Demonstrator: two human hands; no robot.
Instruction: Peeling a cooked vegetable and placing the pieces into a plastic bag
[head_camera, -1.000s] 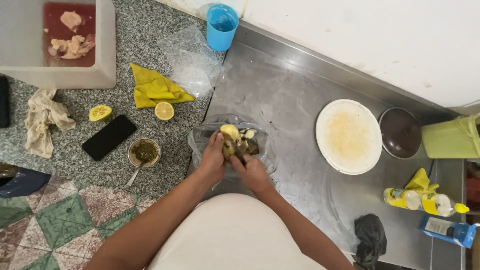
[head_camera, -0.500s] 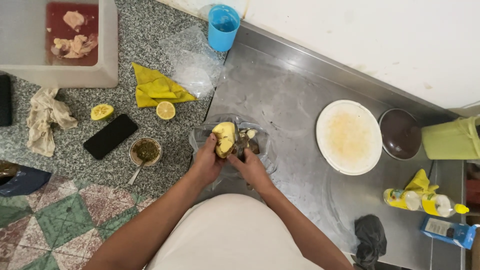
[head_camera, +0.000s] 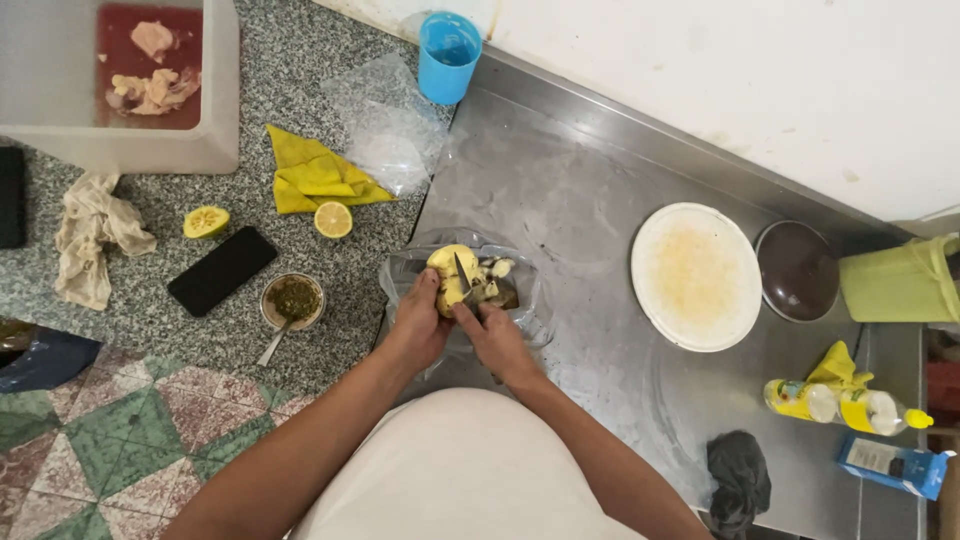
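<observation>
Left hand (head_camera: 418, 322) curled around a pale yellow potato (head_camera: 450, 275), fingers closed on its near side, thumb up along the left flank. Right hand (head_camera: 492, 335) clenched on a knife (head_camera: 464, 272) — handle hidden in the fist, short blade poking out past the knuckles and lying against the potato. Both forearms angled up from the bottom of the view and meeting over a clear plastic bag (head_camera: 530, 305), wrists close together, hands nearly touching.

Potato held just above the bag's open mouth, at the seam between the granite counter (head_camera: 200, 340) and the steel counter (head_camera: 560, 190). Long axis roughly away from the body, slightly tilted left. Blade running much the same way, tip pointing away toward the wall; cutting edge too small to make out. Pale and dark scraps (head_camera: 495, 285) in the bag just right of the potato.

Left of the hands — a small bowl (head_camera: 293, 300) of green paste with a spoon, a black phone (head_camera: 222, 271), two lemon halves (head_camera: 333, 220), a yellow cloth (head_camera: 312, 175). Further off, a white tub (head_camera: 215, 100) with pale pieces in red liquid, and a blue cup (head_camera: 449, 58) by the wall. Well to the right, a white plate (head_camera: 696, 277) and a dark lid (head_camera: 797, 271).
</observation>
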